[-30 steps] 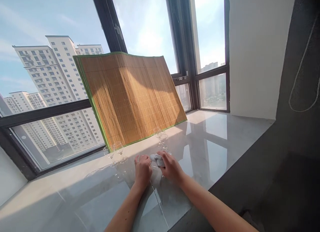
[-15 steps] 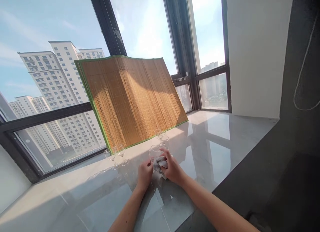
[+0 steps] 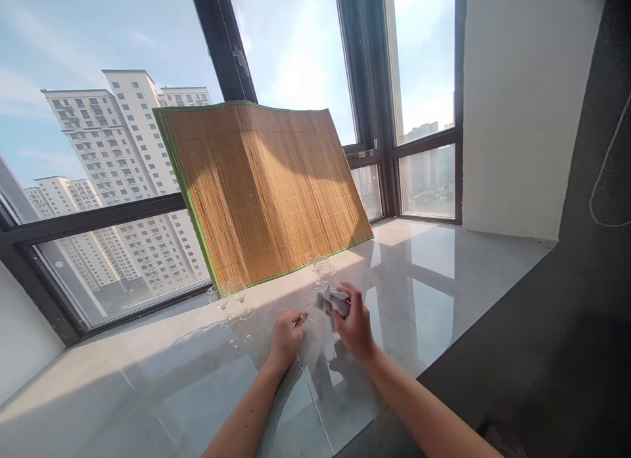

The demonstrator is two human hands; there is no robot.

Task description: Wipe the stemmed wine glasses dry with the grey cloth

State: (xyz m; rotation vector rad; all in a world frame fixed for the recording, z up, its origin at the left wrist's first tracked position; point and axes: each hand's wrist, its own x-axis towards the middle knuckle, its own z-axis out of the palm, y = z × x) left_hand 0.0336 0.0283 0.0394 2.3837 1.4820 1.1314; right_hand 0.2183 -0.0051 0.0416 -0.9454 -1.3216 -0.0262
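Observation:
My left hand (image 3: pixel 285 337) is closed on the stem end of a clear wine glass (image 3: pixel 309 311), which lies tilted between my hands above the pale glossy counter (image 3: pixel 424 294). My right hand (image 3: pixel 355 321) is closed on a small grey cloth (image 3: pixel 332 300) pressed against the bowl of that glass. Two more clear glasses (image 3: pixel 230 299) stand on the counter to the left of my hands. Another pair of glasses (image 3: pixel 319 269) stands just behind my right hand, in front of the bamboo mat.
A bamboo mat (image 3: pixel 261 188) with a green border leans against the window frame behind the glasses. Tall windows with dark frames (image 3: pixel 98 218) run along the counter's far edge. A white wall (image 3: pixel 513 110) and a dark panel (image 3: pixel 582 261) close off the right side.
The glass has tipped from upright to lying sideways between my hands. My right hand with the cloth has risen and shifted right along the bowl.

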